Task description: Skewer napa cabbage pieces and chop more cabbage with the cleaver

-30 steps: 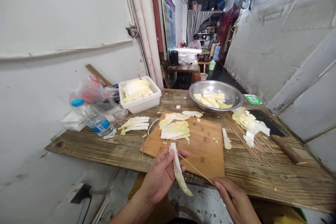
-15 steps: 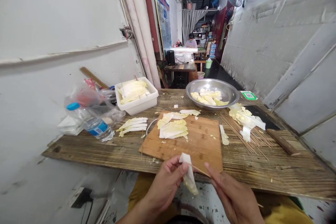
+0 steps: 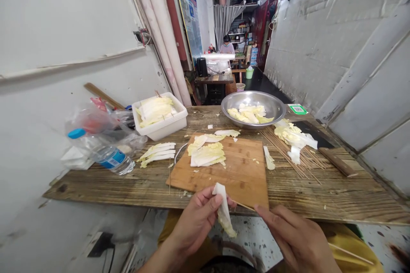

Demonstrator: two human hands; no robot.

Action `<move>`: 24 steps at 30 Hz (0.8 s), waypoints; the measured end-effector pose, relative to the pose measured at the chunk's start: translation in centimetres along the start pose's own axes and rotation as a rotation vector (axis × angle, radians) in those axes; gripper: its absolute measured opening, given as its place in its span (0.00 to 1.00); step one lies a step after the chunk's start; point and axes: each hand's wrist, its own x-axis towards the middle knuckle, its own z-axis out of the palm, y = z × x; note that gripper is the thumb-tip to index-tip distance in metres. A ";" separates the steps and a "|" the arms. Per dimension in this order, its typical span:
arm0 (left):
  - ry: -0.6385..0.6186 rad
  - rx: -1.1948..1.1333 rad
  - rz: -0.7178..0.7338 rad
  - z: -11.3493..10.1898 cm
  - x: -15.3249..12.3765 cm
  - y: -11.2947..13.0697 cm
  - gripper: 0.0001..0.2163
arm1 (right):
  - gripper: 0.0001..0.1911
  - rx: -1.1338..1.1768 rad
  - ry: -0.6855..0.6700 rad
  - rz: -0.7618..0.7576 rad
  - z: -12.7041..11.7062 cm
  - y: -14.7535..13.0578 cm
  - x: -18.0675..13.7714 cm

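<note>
My left hand (image 3: 200, 213) pinches a strip of napa cabbage leaf (image 3: 224, 211) between thumb and fingers, its pale stem end up and its yellowish end hanging down. My right hand (image 3: 296, 234) grips a thin wooden skewer (image 3: 245, 206), whose front part runs toward the leaf and whose back end sticks out behind the hand. Whether the tip has entered the leaf is hidden by the leaf and fingers. Both hands are at the near edge of a wooden cutting board (image 3: 240, 170), on which cut cabbage pieces (image 3: 208, 155) lie.
Skewered cabbage strips (image 3: 158, 153) lie left of the board, near a white plastic tub (image 3: 163, 127) of cabbage and a water bottle (image 3: 112, 160). Behind stands a steel bowl (image 3: 272, 108). Loose skewers (image 3: 285, 153) and a knife (image 3: 338, 162) lie right. A person (image 3: 227, 47) sits far back.
The view has shifted slightly, so the table things sit further left. My right hand has moved a little away from the leaf, and more of the skewer's back end shows behind it.
</note>
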 end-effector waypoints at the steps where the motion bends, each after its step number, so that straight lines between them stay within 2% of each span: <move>1: 0.006 -0.004 -0.009 0.0 0.0 0.0 0.11 | 0.21 0.001 0.013 -0.006 0.0 -0.1 0.1; 17: -0.037 0.018 -0.035 -0.3 0.0 -0.4 0.10 | 0.18 -0.070 0.001 -0.046 0.2 0.1 0.1; 24: -0.040 0.096 -0.016 -0.2 0.1 -0.3 0.14 | 0.17 -0.110 -0.008 -0.074 -0.3 0.0 0.3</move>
